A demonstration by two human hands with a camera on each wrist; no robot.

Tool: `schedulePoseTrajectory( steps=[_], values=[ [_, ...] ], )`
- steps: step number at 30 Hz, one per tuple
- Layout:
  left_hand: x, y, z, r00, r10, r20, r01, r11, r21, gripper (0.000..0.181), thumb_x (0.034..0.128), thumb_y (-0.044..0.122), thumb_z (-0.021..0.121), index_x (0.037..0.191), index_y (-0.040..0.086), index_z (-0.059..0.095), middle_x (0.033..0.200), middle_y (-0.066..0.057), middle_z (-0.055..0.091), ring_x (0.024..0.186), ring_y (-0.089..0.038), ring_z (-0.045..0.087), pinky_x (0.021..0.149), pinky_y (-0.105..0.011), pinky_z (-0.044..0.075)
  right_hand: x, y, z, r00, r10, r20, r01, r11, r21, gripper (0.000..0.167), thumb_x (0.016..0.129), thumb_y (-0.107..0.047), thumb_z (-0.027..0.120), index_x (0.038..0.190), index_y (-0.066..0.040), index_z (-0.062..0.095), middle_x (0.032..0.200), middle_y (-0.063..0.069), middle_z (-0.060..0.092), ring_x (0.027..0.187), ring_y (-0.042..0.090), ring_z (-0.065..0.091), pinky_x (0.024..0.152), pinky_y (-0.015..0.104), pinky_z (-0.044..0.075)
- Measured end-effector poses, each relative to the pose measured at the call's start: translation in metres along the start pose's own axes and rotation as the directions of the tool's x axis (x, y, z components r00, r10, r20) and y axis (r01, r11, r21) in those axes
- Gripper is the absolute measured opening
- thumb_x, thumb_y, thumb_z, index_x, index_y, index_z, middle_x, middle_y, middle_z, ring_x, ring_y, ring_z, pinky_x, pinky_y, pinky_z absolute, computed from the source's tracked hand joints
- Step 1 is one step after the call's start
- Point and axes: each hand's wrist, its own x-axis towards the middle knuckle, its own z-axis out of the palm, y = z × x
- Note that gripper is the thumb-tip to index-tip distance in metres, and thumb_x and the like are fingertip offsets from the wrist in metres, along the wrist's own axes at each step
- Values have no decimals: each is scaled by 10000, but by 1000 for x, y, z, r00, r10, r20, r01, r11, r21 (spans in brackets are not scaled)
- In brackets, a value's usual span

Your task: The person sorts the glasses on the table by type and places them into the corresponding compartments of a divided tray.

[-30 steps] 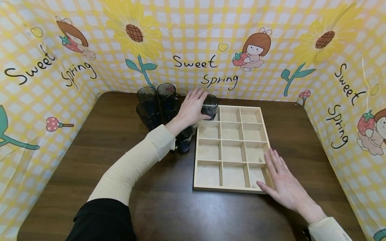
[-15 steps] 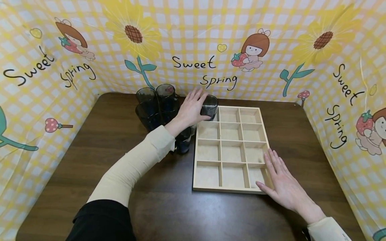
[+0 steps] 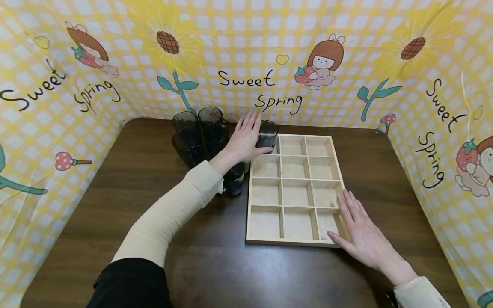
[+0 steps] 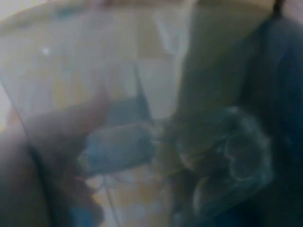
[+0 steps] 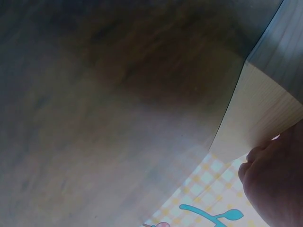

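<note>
The glass [image 3: 268,130] is a smoky, see-through tumbler with a round rim and straight sides, and it stands upright at the far left compartment of the pale wooden tray [image 3: 285,242]. Its lower part is covered by a thumb and the left wrist view is blurred, so how the base sits there is hard to say. The left hand [image 3: 242,139] is on the glass's left side, its fingers long and straight behind, its thumb stretched across the front, loose rather than clenched around it. The right hand [image 3: 358,233] lies flat and relaxed along the tray's right edge, grasping nothing, thumb over the near right compartment. Left of the tray, several dark glasses [image 3: 186,145] crowd together on the brown table [image 3: 208,269], partly hidden by the left hand and its cream sleeve [image 3: 185,196]. Yellow checked cloth [image 3: 239,47] rises behind
</note>
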Motion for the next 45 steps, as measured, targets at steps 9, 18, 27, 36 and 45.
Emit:
schedulePoseTrajectory(
  steps=[9, 18, 27, 36, 45],
  values=[
    [-14, -2, -24, 999, 0, 40, 3, 996, -89, 1075, 1056, 695, 587, 1768, 50, 103, 1858, -193, 81, 1749, -354, 56, 1417, -574, 76, 0, -1, -1, 1000, 6, 6, -6, 1000, 24, 1072, 1017, -513, 743, 1750, 3, 155, 1834, 263, 131, 1734, 382, 117, 1336, 159, -114],
    [-66, -12, -44, 1000, 30, 2, -29, 973, -231, 1068, 1041, 640, 665, 1776, 106, 105, 1864, -160, 60, 1752, -315, -33, 1419, -563, 17, -1, -1, -2, 1000, 7, 0, -7, 999, 33, 1079, 1010, -522, 747, 1749, 1, 161, 1835, 260, 131, 1739, 360, 106, 1339, 156, -104],
    [-127, -17, -32, 986, -41, -162, -35, 898, -439, 1046, 1020, 481, 781, 1783, 176, 133, 1871, -78, 99, 1753, -311, 40, 1394, -626, 148, 0, -2, -2, 1000, 20, 6, -20, 999, 46, 1081, 1007, -519, 752, 1752, -6, 160, 1842, 244, 115, 1734, 377, 120, 1318, 131, -111],
    [-179, -6, -3, 899, -86, -430, -107, 908, -406, 909, 942, 315, 886, 1693, 117, 412, 1645, -210, 468, 1545, -410, 420, 1263, -621, 399, -1, 0, -1, 1000, 17, 9, -18, 998, 52, 1073, 1013, -493, 755, 1749, 5, 153, 1844, 243, 107, 1730, 389, 123, 1325, 141, -111],
    [-191, -3, 21, 848, -262, -461, -5, 866, -501, 944, 894, 265, 925, 1660, 78, 406, 1422, -242, 501, 1299, -382, 531, 1089, -541, 501, -1, -1, -1, 999, 30, 16, -31, 998, 57, 1077, 1014, -493, 754, 1755, -7, 141, 1843, 242, 110, 1736, 369, 111, 1305, 122, -114]
  ],
)
